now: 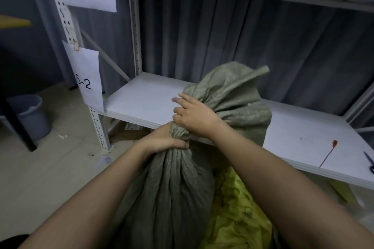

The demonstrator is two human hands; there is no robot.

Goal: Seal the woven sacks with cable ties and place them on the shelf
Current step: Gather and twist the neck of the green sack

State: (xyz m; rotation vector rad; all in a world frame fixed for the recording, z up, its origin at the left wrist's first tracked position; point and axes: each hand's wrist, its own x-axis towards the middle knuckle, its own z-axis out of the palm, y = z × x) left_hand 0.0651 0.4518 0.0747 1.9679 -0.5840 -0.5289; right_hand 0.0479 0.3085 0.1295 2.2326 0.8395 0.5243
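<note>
The green woven sack (170, 184) stands in the lower middle of the frame, in front of the white shelf (145, 99); its body looks full and rounded, so it is probably heavy enough to need both arms; the cloth is soft and creases easily, with a slightly slick weave, so the gathered neck is the sensible place to hold. The left hand (168, 141) wraps its fingers (181, 144) tightly around that neck, just under the twist; the right hand (194, 117) grips the bunched top right above, thumb side toward the twist, with the loose mouth flaring up behind it. A red cable tie (327, 153) lies on the shelf at the right of the frame, well apart from both hands; the neck is not yet tied.
</note>
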